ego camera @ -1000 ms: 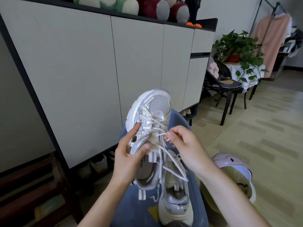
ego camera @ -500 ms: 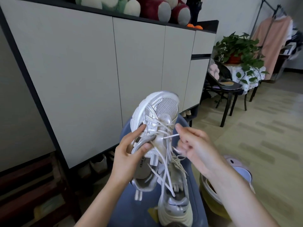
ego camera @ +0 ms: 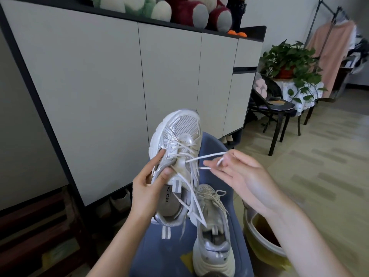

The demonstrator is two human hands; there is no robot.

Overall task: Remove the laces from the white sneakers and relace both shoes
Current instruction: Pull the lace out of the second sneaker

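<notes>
The left hand (ego camera: pixel 147 188) grips the raised sneaker (ego camera: pixel 175 156) by its collar and side, thumb pressed on the silver overlay near the tongue, fingers behind the upper. The right hand (ego camera: pixel 239 176) pinches a loop of the white lace (ego camera: pixel 207 155) between thumb and fingertips just right of the eyelets, the other fingers loosely spread. The lace runs taut from a middle eyelet to that pinch; more slack hangs from the tongue down toward the second sneaker (ego camera: pixel 212 232).

That second sneaker lies on the blue seat (ego camera: pixel 159 254) toward its near right edge, heel toward the camera, still laced and tied. The raised shoe is held above the seat's middle, toe pointing up and away.

The step in hand looks like drawing a crossing out of its eyelet. To do it well, pull along the line of the eyelet rather than across it, keep the left hand firm so the upper does not twist, and free one crossing at a time so the loose ends do not snag.

Readable writing: the insole of the raised sneaker shows "CECE CH", the rest hidden; a smaller line beneath is too fine to read.

A yellow-lined bucket (ego camera: pixel 265 252) stands beside the seat's right edge; a grey cabinet (ego camera: pixel 89 96) stands behind.
</notes>
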